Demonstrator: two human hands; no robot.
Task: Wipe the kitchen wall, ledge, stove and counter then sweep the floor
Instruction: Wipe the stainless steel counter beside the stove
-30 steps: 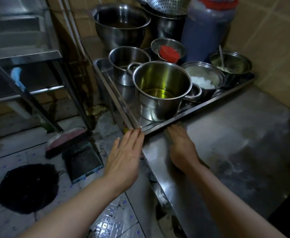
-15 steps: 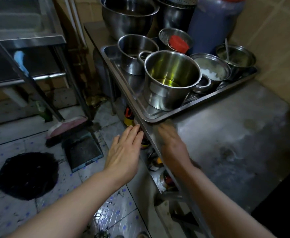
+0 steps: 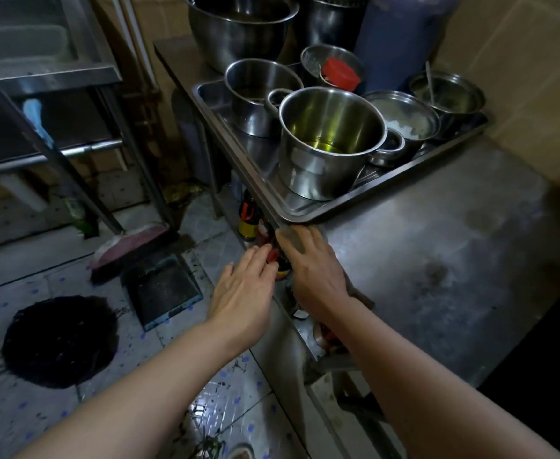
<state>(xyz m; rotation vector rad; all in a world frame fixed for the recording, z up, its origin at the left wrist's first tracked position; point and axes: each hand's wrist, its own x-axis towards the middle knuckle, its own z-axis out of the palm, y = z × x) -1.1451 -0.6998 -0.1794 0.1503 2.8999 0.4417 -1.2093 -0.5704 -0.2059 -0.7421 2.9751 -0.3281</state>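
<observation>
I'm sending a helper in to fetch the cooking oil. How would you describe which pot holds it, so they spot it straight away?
On the steel counter sits a shallow rectangular metal tray crowded with steel pots and bowls. The oil is in the tall straight-sided steel pot at the tray's near corner. Unlike its lower, smaller neighbours, it is the tallest on the tray, with yellow-green liquid pooled at its bottom.

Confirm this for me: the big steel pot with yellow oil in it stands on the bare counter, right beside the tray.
Not quite. In the head view the big steel pot with yellow oil stands inside the tray, at its near corner, not on the bare counter. The counter in front of the tray holds no pot.
</observation>
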